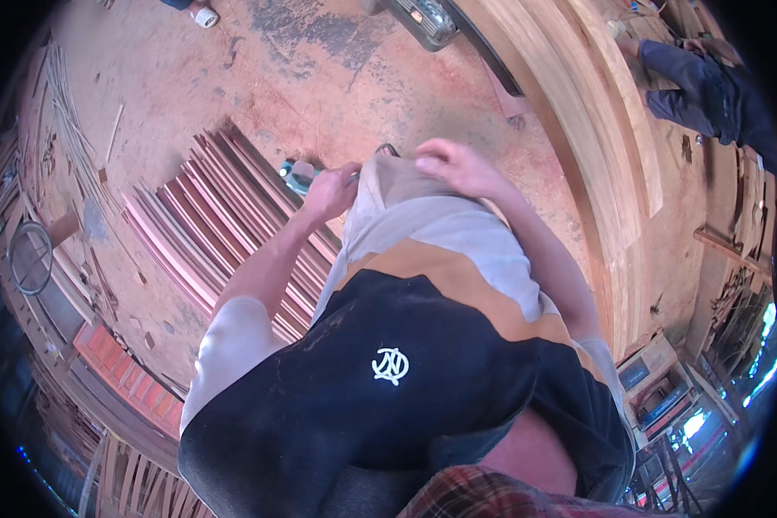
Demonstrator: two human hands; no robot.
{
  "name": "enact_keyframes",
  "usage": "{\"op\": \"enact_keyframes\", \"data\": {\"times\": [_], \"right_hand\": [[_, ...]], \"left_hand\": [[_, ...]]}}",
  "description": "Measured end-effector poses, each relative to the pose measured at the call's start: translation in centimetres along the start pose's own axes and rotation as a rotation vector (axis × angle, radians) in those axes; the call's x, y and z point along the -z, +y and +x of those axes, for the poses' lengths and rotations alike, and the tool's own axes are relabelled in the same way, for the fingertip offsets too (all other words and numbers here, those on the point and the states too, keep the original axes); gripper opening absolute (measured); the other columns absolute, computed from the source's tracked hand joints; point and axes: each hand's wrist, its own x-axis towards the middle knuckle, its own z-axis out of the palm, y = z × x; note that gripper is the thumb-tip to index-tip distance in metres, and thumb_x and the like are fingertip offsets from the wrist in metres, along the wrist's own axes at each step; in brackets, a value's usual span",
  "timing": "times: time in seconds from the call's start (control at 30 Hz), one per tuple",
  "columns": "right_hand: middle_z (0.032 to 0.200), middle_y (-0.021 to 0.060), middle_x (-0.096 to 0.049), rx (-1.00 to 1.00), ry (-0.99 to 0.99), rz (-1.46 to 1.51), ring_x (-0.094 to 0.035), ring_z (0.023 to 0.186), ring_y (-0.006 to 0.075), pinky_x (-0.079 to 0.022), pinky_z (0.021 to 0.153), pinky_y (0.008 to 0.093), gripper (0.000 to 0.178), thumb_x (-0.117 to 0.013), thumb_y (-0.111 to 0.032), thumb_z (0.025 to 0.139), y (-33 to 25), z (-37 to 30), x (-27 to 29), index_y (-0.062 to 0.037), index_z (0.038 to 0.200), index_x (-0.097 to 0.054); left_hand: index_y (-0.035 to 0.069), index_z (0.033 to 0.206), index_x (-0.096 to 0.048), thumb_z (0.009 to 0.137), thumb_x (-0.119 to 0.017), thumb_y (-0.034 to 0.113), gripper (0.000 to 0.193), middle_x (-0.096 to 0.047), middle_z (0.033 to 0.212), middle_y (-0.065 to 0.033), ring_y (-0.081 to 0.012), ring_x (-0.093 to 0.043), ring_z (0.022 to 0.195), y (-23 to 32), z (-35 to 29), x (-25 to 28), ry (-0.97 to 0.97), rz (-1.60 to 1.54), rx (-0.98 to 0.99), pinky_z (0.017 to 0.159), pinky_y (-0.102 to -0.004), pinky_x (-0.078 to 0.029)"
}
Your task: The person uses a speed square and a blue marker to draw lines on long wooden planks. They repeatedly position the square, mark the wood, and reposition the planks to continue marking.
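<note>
My left hand [331, 192] is at the left edge of the light lower part of my shirt [445, 224], its fingers curled together; what they hold, if anything, is hidden. Just left of it, a teal and dark power tool [298, 176] shows beside the far end of a row of reddish wood strips [207, 194]. My right hand [462, 168] hovers over the shirt's far edge, its slightly blurred fingers pointing left and partly apart. Nothing shows in that hand. A dark shoe tip [388, 150] peeks out between the hands.
Long, curved-looking pale timber planks [570, 112] run along my right. Another person [708, 86] in dark clothes is beyond them. Thin wood strips [65, 112] and a round hoop [30, 257] lie left. A dark machine part [423, 22] sits ahead; a wooden box [652, 375] stands lower right.
</note>
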Motion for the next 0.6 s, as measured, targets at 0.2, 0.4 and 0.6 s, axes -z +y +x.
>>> {"op": "enact_keyframes", "data": {"times": [0.2, 0.4, 0.6], "right_hand": [[0.138, 0.0198, -0.064, 0.102, -0.195, -0.234, -0.058, 0.131, 0.0341, -0.045, 0.110, 0.0425, 0.064, -0.064, -0.053, 0.099, 1.1, 3.9, -3.5, -0.0036, 0.139, -0.059], [0.141, 0.0233, -0.062, 0.053, -0.393, -0.267, -0.057, 0.134, 0.0369, -0.043, 0.112, 0.0438, 0.081, -0.050, -0.070, 0.098, 1.1, 7.9, -6.2, -0.0042, 0.145, -0.056], [0.121, 0.0151, -0.071, 0.110, 0.093, 0.013, -0.068, 0.115, 0.0256, -0.053, 0.098, 0.0369, 0.050, -0.069, -0.036, 0.099, 2.2, 4.5, -2.8, -0.0029, 0.136, -0.061]], "left_hand": [[0.000, 0.107, -0.064, 0.096, -0.067, 0.026, 0.028, -0.072, 0.093, -0.0255, -0.0433, -0.071, 0.089, 0.6, -3.4, 0.9, 0.083, -0.121, 0.026, 0.078, -0.0484, -0.055], [0.000, 0.117, -0.056, 0.099, -0.064, 0.018, 0.026, -0.071, 0.100, -0.0216, -0.0332, -0.072, 0.096, -0.2, -4.5, -0.5, 0.043, -0.322, 0.089, 0.085, -0.0423, -0.055], [-0.003, 0.123, -0.052, 0.096, -0.059, 0.013, 0.032, -0.070, 0.101, -0.0274, -0.0361, -0.072, 0.096, -3.9, -1.5, -1.6, -0.035, -0.158, -0.078, 0.075, -0.0464, -0.055]]}}
